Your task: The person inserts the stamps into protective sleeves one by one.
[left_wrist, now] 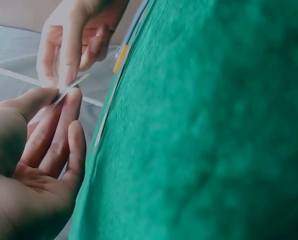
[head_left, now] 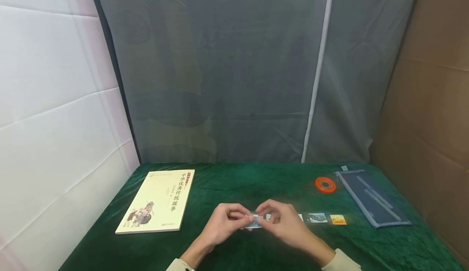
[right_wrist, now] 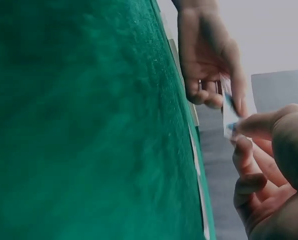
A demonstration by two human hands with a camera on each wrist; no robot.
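Observation:
In the head view a small blue-and-white stamp (head_left: 255,222), seemingly in a clear sleeve, is held up just above the green cloth. My left hand (head_left: 226,222) pinches its left side between thumb and fingers. The thumb and fingertips of my right hand (head_left: 283,225) pinch its other side. From the right wrist view the stamp (right_wrist: 231,112) looks like a thin, pale card with blue print, tilted between both hands. A row of similar stamps runs off to the right, with a blue one (head_left: 317,217) and an orange one (head_left: 338,219); my right hand partly hides the nearer ones.
A cream book (head_left: 157,202) with Chinese characters lies at the left. On the right are an orange ring-shaped object (head_left: 325,184) with a dark centre and a dark blue flat pouch (head_left: 371,197). Green velvety cloth (head_left: 227,181) covers the table; fabric walls stand around it.

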